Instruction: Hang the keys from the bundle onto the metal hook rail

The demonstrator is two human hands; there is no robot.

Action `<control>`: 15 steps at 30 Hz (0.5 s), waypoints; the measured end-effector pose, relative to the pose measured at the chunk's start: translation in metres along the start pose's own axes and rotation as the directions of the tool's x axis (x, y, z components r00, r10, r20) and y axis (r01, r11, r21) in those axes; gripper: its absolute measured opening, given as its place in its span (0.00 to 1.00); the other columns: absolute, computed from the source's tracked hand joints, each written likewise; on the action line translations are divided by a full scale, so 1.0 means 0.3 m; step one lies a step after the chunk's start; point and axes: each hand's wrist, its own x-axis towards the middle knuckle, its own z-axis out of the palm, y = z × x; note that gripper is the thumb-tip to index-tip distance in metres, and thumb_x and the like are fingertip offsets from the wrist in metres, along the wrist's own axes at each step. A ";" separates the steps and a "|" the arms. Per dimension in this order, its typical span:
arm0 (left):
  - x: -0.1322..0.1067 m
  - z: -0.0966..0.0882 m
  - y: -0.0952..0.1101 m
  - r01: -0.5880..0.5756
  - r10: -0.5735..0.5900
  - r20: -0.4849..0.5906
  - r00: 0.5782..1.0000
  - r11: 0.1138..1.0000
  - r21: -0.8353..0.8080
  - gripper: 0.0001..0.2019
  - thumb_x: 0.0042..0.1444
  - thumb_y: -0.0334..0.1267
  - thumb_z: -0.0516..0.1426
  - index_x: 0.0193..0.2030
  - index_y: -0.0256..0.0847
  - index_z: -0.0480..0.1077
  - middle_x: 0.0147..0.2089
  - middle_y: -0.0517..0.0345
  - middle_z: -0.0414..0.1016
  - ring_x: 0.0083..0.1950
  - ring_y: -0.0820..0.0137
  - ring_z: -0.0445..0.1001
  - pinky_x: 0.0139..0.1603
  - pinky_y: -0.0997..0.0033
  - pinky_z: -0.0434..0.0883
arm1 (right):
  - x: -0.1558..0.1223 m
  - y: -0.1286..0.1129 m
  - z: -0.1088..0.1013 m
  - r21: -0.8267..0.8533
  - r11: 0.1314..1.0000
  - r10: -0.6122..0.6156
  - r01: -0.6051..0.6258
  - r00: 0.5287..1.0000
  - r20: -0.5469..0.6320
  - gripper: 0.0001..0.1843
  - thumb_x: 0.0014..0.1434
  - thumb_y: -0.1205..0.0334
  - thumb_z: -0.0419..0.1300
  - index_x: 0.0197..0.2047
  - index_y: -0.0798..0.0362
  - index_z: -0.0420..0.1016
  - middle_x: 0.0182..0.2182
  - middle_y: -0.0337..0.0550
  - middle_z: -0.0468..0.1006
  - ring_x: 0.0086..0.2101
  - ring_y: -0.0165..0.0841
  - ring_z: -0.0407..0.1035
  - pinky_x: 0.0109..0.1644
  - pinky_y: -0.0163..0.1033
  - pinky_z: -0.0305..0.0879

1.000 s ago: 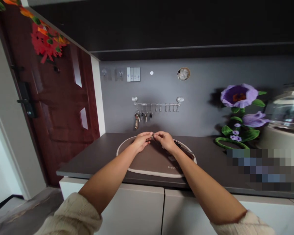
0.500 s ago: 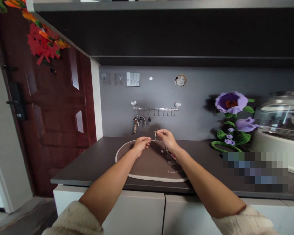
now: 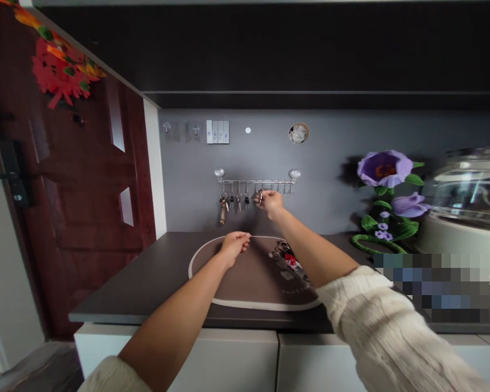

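My right hand point(image 3: 271, 204) is raised to the hook rail point(image 3: 255, 181) on the grey wall. Its fingers pinch a key on a ring point(image 3: 260, 197), just beneath the rail's hooks. Whether the ring touches a hook is too small to tell. To its left, several keys hang from the rail, one set with a brown key fob point(image 3: 222, 209). My left hand point(image 3: 234, 249) hovers over the far part of a brown mat point(image 3: 237, 280), thumb and fingers pressed together; anything in them is hidden. A pile of keys point(image 3: 291, 261) with a red piece lies on the mat, partly behind my right forearm.
A dark shelf point(image 3: 269, 51) overhangs the counter point(image 3: 142, 272). Purple fabric flowers point(image 3: 386, 171) and a white appliance with a clear cover point(image 3: 465, 234) stand at the right. A red-brown door point(image 3: 93, 190) is at the left.
My right hand has risen from above the mat to the rail, carrying the key. The pile of keys on the mat shows more fully. My left hand has stayed nearly in place.
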 end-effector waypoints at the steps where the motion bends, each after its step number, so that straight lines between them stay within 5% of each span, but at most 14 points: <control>1: 0.000 0.000 0.000 0.002 -0.002 -0.005 1.000 1.000 -0.005 0.11 0.38 0.39 0.60 0.27 0.33 0.68 0.22 0.60 0.65 0.20 0.81 0.61 0.21 0.79 0.56 | 0.010 0.002 0.007 0.005 1.000 0.010 -0.010 1.000 -0.016 0.06 0.54 0.70 0.46 0.27 0.55 0.59 0.19 0.36 0.67 0.18 0.21 0.63 0.23 0.28 0.63; 15: -0.004 0.005 0.010 0.011 -0.012 -0.015 1.000 0.999 -0.036 0.11 0.38 0.39 0.60 0.26 0.33 0.68 0.22 0.60 0.65 0.20 0.82 0.61 0.21 0.79 0.57 | 0.082 0.056 0.056 -0.036 0.997 0.066 -0.069 0.995 -0.073 0.06 0.54 0.67 0.48 0.26 0.56 0.61 0.15 0.35 0.64 0.17 0.21 0.62 0.20 0.27 0.63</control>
